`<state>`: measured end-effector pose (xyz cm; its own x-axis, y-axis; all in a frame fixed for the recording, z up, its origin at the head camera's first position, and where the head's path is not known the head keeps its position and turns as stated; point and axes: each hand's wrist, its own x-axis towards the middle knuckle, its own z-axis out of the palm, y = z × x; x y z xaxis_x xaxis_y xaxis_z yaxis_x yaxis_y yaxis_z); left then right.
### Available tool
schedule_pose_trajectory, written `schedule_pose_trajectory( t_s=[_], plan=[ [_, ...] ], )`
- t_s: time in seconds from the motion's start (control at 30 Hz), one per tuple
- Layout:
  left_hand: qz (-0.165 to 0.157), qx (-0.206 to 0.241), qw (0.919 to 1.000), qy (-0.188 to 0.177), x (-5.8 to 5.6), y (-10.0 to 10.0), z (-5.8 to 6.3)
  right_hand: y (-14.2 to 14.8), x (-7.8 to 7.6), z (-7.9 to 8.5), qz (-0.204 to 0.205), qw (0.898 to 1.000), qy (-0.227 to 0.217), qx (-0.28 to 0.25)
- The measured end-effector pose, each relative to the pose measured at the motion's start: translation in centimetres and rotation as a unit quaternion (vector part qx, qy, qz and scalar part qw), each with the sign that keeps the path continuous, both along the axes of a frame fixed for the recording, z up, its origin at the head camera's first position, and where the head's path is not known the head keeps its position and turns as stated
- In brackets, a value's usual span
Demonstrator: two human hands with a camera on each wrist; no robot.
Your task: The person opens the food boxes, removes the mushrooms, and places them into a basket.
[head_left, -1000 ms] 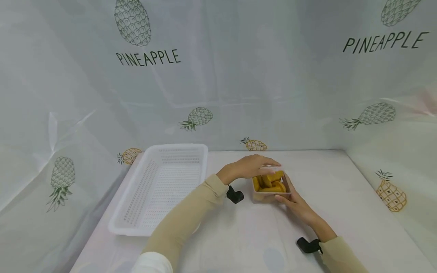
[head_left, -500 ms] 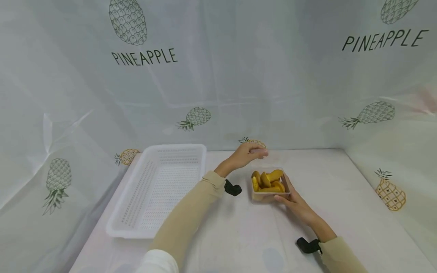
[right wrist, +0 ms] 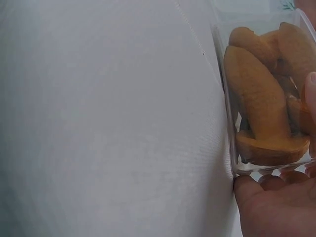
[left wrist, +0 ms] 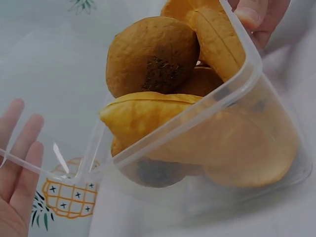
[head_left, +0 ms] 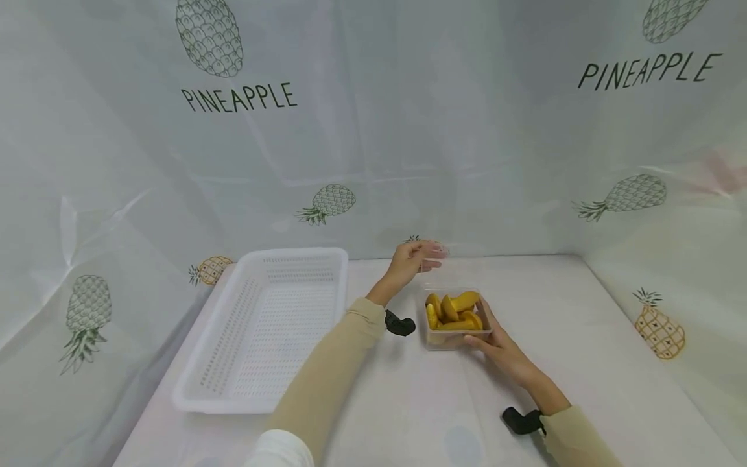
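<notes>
A clear plastic container (head_left: 432, 339) full of yellow-brown mushrooms (head_left: 455, 312) stands on the table. Its clear lid (left wrist: 85, 170) is raised at the back, joined along the container's far edge. My left hand (head_left: 410, 259) touches the lid, its fingers nearly straight and seen through the plastic in the left wrist view. At the container's near right corner my right hand (head_left: 506, 355) grips the walls, thumb in front and fingers along the right side. Several mushrooms show up close in the left wrist view, one with a dark patch (left wrist: 163, 74).
A white perforated basket (head_left: 233, 405) stands on the table (head_left: 408, 421) to the left, beside my left forearm. Behind the table hangs a pale pineapple-print sheet (head_left: 397, 130). Black wrist devices sit at my left wrist (head_left: 399, 323) and right wrist (head_left: 521, 421).
My left hand has moved from over the container up and back to the left, swinging the lid up and uncovering the mushrooms. My right hand has kept its hold on the container.
</notes>
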<state>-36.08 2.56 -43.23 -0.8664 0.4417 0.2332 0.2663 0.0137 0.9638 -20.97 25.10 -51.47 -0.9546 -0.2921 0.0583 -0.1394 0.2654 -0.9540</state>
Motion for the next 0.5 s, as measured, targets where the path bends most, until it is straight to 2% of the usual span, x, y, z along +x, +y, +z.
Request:
schedule_pose_trajectory(
  t_s=[0.37,0.5],
  plan=[
    [0.057,0.035,0.9959,-0.061,0.0,0.6,-1.1,0.1,-0.2,-0.2,0.008,1.000,0.005,-0.005],
    [0.065,0.040,0.9928,-0.093,0.0,0.5,-1.5,0.2,-0.1,-0.1,0.013,1.000,0.010,-0.010]
  ],
)
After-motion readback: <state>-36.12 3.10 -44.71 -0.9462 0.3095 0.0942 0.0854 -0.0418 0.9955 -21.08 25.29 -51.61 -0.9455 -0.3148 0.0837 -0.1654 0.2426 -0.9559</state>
